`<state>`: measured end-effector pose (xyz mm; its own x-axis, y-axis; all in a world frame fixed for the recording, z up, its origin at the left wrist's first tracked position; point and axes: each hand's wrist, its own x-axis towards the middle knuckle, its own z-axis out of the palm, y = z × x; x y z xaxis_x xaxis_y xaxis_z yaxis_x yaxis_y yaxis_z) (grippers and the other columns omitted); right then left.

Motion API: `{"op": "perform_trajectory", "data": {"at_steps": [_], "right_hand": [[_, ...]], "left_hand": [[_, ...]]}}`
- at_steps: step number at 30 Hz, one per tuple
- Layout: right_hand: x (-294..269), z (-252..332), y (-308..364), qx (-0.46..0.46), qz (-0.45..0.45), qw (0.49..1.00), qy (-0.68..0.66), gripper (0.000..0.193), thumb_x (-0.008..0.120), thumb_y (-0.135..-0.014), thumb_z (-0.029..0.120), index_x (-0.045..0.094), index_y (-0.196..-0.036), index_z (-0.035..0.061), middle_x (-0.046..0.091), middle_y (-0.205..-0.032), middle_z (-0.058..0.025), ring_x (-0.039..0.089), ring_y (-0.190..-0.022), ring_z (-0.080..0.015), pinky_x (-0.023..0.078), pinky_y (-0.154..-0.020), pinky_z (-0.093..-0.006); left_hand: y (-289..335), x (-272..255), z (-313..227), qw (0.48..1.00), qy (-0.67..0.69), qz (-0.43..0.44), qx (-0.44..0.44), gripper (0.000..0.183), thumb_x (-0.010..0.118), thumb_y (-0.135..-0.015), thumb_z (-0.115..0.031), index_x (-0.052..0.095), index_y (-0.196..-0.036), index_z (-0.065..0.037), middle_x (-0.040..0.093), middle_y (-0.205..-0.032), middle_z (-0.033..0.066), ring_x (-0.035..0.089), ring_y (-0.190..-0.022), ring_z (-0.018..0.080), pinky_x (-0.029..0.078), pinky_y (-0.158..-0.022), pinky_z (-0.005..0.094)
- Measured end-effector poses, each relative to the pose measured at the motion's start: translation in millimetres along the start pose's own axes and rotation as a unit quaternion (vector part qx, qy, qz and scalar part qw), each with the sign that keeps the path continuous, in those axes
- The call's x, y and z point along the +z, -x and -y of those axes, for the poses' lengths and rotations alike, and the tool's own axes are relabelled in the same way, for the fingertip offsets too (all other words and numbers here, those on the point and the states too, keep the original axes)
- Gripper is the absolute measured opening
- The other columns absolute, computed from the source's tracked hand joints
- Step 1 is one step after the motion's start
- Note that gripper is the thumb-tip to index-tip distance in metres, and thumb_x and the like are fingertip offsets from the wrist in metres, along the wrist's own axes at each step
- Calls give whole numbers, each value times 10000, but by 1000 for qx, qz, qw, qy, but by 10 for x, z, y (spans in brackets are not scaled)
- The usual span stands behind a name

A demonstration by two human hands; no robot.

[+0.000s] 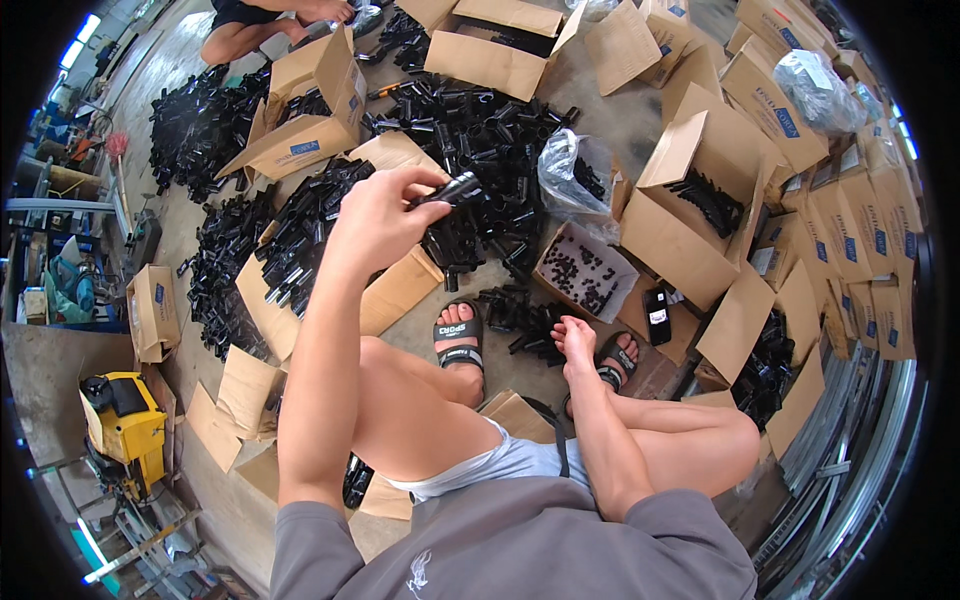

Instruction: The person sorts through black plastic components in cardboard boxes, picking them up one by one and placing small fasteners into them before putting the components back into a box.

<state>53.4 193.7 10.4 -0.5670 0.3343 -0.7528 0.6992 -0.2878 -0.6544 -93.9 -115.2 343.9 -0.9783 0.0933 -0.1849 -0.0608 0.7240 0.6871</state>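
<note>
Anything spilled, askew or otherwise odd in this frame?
Yes: black plastic tube parts lie in loose heaps on the concrete floor rather than in the open brown cardboard boxes. The left hand holds one.

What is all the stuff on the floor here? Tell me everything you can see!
black plastic parts: too many to count, black, heaped on the floor ahead
cardboard boxes: many, brown, open, all around the heaps, stacked at right
small box of little black pieces: one, brown, right of the feet
clear plastic bags: at least two, by the boxes
yellow machine: one, yellow, far left
metal rails: several, grey, far right
another person: one, top edge
sandals: two, black, on the feet
left hand: raised, holds a black tube
right hand: low, on the black parts by the right foot
</note>
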Motion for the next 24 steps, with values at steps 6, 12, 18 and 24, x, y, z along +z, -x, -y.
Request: {"op": "perform_trajectory", "data": {"at_steps": [6, 12, 18, 24], "right_hand": [[533, 957, 992, -107, 332, 932, -105, 562, 548, -1056, 422, 445, -1472, 58, 628, -1334, -147, 640, -1189, -251, 530, -974, -401], [732, 1229, 1353, -37, 431, 836, -336, 579, 630, -1007, 471, 504, -1419, 83, 645, -1280, -121, 694, -1051, -244, 556, -945, -436], [148, 944, 1011, 134, 159, 910, -358, 321, 680, -1003, 399, 618, -986, 84, 592, -761, 1, 591, -629, -126, 545, -622, -315], [-912, 1628, 1156, -116, -82, 933, -330, 318, 642, -1020, 345, 603, -909, 50, 549, -603, -43, 558, -533, -185, 492, -530, -360]], "left_hand": [[-37, 206, 52, 967, 84, 239, 7, 389, 754, -879, -120, 667, -1234, 16, 751, -885, 99, 688, -819, 119, 545, -749, 293], [51, 660, -236, 933, 151, 318, 72, 479, 715, -905, -40, 606, -1370, -5, 728, -1098, 156, 708, -954, 172, 569, -863, 307], [22, 651, -558, 962, 112, 243, 60, 432, 665, -964, -84, 597, -1382, -2, 717, -1146, 146, 691, -970, 160, 559, -861, 300], [80, 561, -436, 944, 165, 273, 81, 434, 655, -982, -119, 588, -1399, -17, 723, -1138, 131, 678, -1017, 158, 535, -905, 310]]}}
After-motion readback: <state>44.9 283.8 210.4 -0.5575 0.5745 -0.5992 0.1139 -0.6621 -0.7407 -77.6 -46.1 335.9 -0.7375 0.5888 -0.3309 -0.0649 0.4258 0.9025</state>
